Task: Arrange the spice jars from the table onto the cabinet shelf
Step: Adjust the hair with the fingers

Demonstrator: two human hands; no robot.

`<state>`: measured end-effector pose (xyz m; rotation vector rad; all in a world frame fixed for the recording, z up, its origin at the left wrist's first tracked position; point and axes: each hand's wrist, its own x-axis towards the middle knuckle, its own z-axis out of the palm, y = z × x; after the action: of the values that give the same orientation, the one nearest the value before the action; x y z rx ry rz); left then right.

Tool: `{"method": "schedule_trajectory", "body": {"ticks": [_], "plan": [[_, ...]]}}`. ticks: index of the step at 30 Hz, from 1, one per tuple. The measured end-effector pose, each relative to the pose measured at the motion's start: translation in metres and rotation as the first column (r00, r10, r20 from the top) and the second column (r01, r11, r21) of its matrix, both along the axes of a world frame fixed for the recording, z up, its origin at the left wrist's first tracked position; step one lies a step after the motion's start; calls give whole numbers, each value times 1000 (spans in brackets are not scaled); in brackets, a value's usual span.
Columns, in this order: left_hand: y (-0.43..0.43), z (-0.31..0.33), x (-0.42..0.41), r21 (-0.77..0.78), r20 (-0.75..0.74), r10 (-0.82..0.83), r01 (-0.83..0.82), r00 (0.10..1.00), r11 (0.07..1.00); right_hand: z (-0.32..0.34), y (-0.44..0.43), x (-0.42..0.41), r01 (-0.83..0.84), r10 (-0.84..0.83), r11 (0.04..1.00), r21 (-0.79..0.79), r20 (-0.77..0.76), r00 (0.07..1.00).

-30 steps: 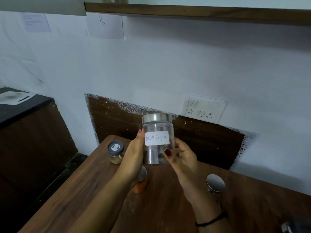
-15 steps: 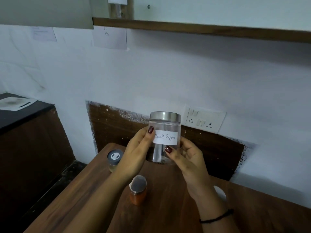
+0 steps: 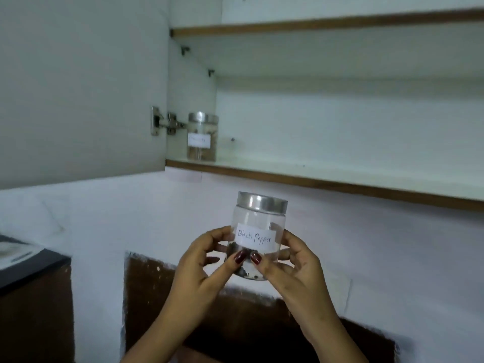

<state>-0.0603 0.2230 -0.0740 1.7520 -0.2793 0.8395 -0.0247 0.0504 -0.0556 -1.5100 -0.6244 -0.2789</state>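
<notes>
A clear jar (image 3: 258,224) with a steel lid and a white label reading "Black Pepper" is held upright in front of the wall, below the cabinet. My left hand (image 3: 201,268) grips its left side and my right hand (image 3: 290,268) grips its right side, thumbs meeting at the front near the base. Dark peppercorns lie at the jar's bottom. Above, the lower cabinet shelf (image 3: 314,174) carries one labelled steel-lidded jar (image 3: 202,137) at its far left, next to the hinge. The table and the other jars are out of view.
The open cabinet door (image 3: 78,87) stands to the left of the shelf, its hinge (image 3: 165,124) beside the stored jar. An upper shelf (image 3: 327,24) runs above. A dark counter (image 3: 28,263) sits at the lower left against the white wall.
Both hands have lifted the Black Pepper jar higher and my view has tilted up. The table with its jars has dropped out of sight and the cabinet interior has come into view.
</notes>
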Motion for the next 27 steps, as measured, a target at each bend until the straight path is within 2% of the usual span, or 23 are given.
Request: {"method": "schedule_trajectory", "body": {"ticks": [4, 7, 11, 18, 23, 27], "plan": [[16, 40, 14, 23, 100, 108, -111, 989, 994, 41, 15, 17, 36, -35, 999, -5, 127, 991], [23, 69, 25, 36, 168, 126, -133, 978, 990, 71, 28, 28, 64, -59, 998, -20, 217, 974], [39, 99, 46, 133, 247, 174, -211, 953, 968, 108, 42, 42, 103, -80, 993, -62, 309, 948], [63, 126, 92, 137, 260, 199, -240, 945, 961, 151, 59, 73, 153, -83, 967, -201, 319, 944], [70, 131, 122, 203, 244, 301, -352, 922, 914, 162, 67, 102, 186, -121, 941, -284, 232, 965], [72, 130, 135, 248, 186, 283, -324, 941, 913, 163, 70, 121, 215, -151, 910, -354, 201, 968]]}}
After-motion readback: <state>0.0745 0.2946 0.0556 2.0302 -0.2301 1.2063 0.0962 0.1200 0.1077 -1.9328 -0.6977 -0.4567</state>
